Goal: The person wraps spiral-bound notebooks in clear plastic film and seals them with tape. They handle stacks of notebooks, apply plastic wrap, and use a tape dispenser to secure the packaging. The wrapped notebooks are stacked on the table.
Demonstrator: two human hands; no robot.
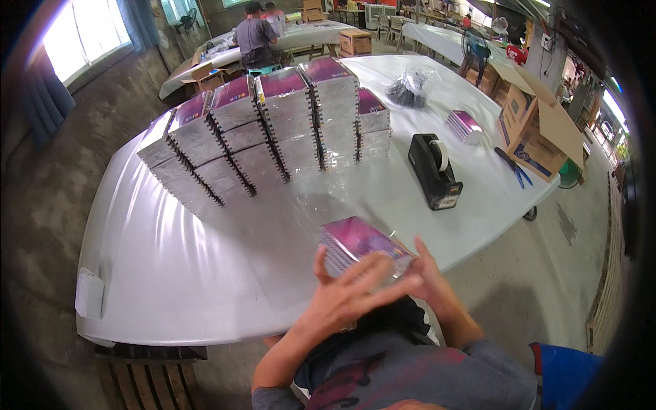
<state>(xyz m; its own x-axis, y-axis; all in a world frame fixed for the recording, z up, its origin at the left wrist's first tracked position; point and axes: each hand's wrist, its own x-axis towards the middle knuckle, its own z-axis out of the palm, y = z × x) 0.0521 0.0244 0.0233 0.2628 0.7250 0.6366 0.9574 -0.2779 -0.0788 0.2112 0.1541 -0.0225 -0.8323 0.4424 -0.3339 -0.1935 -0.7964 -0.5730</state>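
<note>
A small wrapped stack of purple-covered notebooks point(354, 234) sits at the near edge of the table, tilted in view, its glossy clear film catching the light. Over its near side reaches my left hand point(359, 281), open, the fingers spread and slightly blurred, the thumb by the stack's left end. Against its right end is my right hand point(425, 275), thumb stretched upward, the other fingers partly hidden behind my left hand. Beyond stand tall rows of wrapped spiral-bound notebooks point(287, 116) with purple covers and black coils.
A black tape dispenser point(432, 174) stands right of the rows. Farther right are another small purple stack point(466, 127), blue-handled pliers point(514, 168) and an open cardboard box point(540, 130). Crumpled clear plastic point(413, 87) lies at the back. A person point(255, 41) sits at a far table.
</note>
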